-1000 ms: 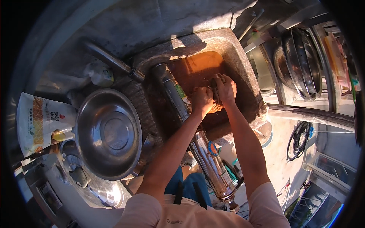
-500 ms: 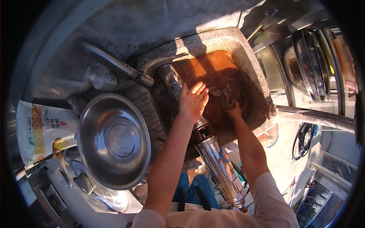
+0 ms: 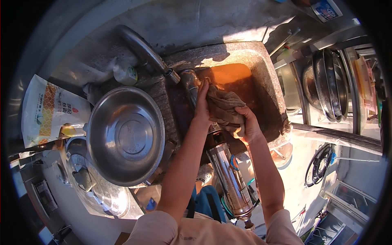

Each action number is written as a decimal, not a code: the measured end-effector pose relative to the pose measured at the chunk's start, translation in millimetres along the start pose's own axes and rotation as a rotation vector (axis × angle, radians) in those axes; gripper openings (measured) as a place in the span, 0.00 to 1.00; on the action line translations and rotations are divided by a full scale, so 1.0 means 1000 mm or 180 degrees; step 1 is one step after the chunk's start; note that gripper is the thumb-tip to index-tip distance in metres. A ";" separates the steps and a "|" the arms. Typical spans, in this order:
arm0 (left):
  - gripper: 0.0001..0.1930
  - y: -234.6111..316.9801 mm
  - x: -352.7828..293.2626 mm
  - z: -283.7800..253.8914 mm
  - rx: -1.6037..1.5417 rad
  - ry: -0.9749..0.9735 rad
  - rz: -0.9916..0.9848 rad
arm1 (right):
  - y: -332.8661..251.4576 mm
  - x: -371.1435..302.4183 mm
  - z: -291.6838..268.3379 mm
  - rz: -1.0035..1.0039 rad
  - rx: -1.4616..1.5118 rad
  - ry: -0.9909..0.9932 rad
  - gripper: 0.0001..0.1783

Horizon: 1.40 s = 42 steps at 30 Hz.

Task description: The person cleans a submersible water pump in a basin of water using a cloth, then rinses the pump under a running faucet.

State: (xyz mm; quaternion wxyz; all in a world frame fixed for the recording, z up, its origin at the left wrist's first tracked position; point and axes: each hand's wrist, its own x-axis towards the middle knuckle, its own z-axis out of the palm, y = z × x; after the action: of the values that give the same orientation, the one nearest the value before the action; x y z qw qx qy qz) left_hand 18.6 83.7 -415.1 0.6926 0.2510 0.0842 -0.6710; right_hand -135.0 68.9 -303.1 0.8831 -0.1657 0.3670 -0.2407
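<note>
A wet brown cloth [image 3: 224, 107] is bunched between my two hands, above the murky brown water [image 3: 232, 79] in a stone sink [image 3: 274, 77]. My left hand [image 3: 202, 107] presses on the cloth's left side, with its fingers pointing away from me. From the right, my right hand [image 3: 250, 127] grips the cloth, thumb on top. Under my left hand and the cloth runs a long shiny metal cylinder [image 3: 230, 179], which looks like a submersible pump. Its far end [image 3: 188, 79] leans in the sink, and its near part slants over the sink's front edge toward me. The cloth hides part of its middle.
A steel basin [image 3: 132, 141] stands left of the sink, beside a white printed bag [image 3: 55, 110]. Behind them are a metal faucet [image 3: 153, 55] and a plastic bottle [image 3: 125, 74]. Pans [image 3: 326, 85] stand in a rack at right. A coiled black hose [image 3: 320, 165] hangs below.
My right hand has lifted the cloth out of the water and brought it left to the cylinder. My left hand, open and apart from the cloth before, now meets it.
</note>
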 end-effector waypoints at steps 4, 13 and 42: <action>0.24 0.008 -0.062 0.045 -0.0224 0.0378 -0.0346 | 0.018 0.022 0.000 -0.0914 -0.1065 0.0105 0.28; 0.21 -0.068 -0.093 0.045 0.1511 0.1615 0.0438 | 0.069 0.009 -0.022 -0.1829 -0.2800 0.1780 0.17; 0.24 -0.018 -0.122 -0.051 0.2939 0.1714 0.2191 | 0.043 0.112 0.035 -0.2162 -0.5445 0.0142 0.27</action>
State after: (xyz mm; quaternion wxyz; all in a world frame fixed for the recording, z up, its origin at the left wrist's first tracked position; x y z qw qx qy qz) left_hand 1.7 216.0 -407.9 0.6436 0.6965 -0.1281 -0.2904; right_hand -27.9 47.6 -363.1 0.3344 -0.8565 0.3685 -0.1368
